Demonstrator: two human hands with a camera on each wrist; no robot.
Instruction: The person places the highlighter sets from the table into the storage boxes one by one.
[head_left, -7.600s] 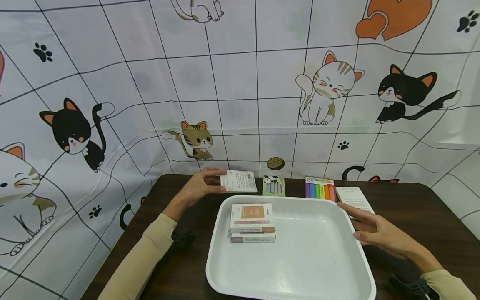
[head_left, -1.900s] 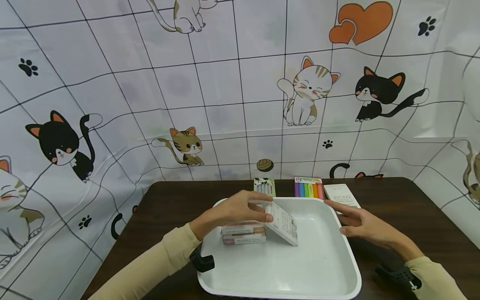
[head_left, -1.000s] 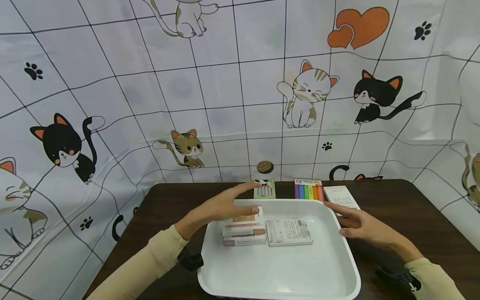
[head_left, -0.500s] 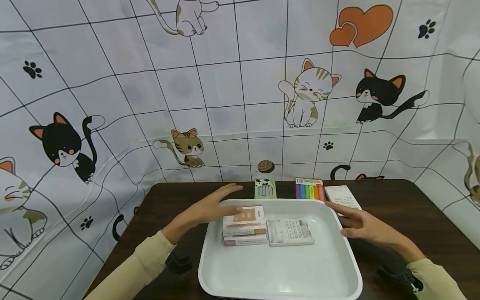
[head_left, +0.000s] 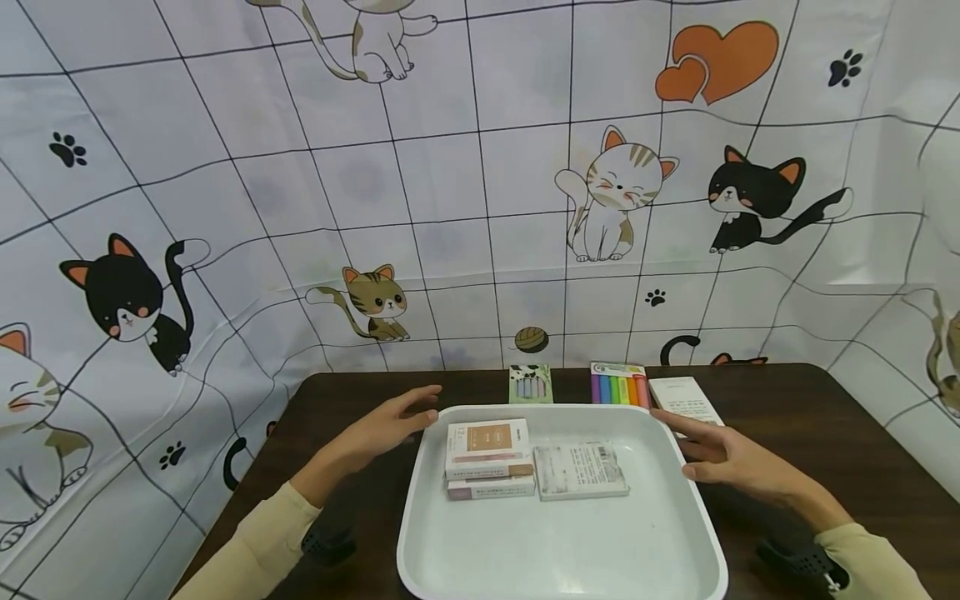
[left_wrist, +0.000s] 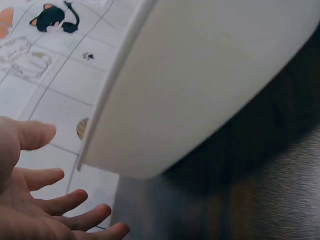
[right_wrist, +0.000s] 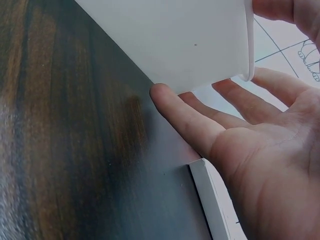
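Observation:
A white tray (head_left: 562, 550) stands on the dark table. At its left inside, one white box with a tan label (head_left: 487, 442) lies on a second box (head_left: 491, 488). Right of them, a flat white box with printed text (head_left: 581, 471) lies on the tray floor. My left hand (head_left: 382, 432) holds nothing, fingers spread, just outside the tray's back left corner; the left wrist view shows its open palm (left_wrist: 40, 205) beside the tray wall. At the back right corner, my right hand (head_left: 742, 467) rests relaxed fingers against the tray's outer side, as the right wrist view shows too.
Behind the tray lie a small green box with a cow print (head_left: 530, 385), a pack of rainbow-coloured sticks (head_left: 618, 387) and a white printed box (head_left: 686, 400), the last close to my right fingers. A cat-patterned sheet (head_left: 450, 183) hangs behind the table (head_left: 795, 425).
My left hand carried the flat printed box from the table's back into the tray, let it go beside the stack, then drew back left past the rim. My right hand stayed by the tray's corner.

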